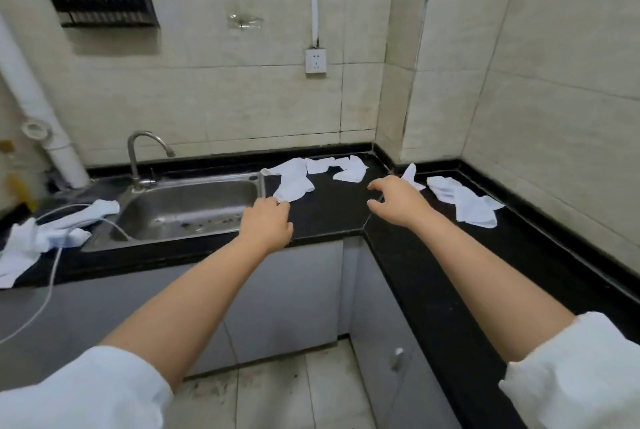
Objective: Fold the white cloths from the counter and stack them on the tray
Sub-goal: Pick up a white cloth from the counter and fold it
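Both hands out: left hand (268, 224) pinching the cloth (293, 182) by the sink (194, 207), right hand (394, 201) open and empty — I'd grab its far corner, pull flat on the worktop (332, 210).

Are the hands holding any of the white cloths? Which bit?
The left hand pinches the near corner of the white cloth beside the sink. The right hand is open, holding nothing.

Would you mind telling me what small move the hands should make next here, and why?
Probably the left hand should close on the near corner of the white cloth beside the sink and draw it toward the counter's front edge. Its fingers already touch that corner, while the right hand hovers open and empty. No tray is in view.
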The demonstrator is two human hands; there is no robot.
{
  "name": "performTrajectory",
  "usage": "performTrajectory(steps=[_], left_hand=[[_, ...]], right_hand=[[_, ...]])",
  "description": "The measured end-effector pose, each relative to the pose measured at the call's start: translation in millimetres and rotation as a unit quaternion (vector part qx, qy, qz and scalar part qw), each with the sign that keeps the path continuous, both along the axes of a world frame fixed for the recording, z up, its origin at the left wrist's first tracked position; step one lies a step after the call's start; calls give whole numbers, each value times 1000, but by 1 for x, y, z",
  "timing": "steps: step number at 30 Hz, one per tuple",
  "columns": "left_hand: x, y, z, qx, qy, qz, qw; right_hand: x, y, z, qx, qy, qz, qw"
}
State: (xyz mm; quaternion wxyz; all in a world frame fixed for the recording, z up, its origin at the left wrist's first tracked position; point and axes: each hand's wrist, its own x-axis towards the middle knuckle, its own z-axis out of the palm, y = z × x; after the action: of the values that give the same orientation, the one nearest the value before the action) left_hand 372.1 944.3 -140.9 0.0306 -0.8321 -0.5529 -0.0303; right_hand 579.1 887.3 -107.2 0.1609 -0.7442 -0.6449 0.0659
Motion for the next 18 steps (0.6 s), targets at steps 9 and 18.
performTrajectory(steps=[9, 18], left_hand=[[-7, 179, -65, -72, -5, 30, 997], [8, 372, -119, -147, -9, -9, 989]], right_hand=[[3, 191, -76, -106, -21, 32, 994], [15, 388, -130, -191, -24, -11, 981]])
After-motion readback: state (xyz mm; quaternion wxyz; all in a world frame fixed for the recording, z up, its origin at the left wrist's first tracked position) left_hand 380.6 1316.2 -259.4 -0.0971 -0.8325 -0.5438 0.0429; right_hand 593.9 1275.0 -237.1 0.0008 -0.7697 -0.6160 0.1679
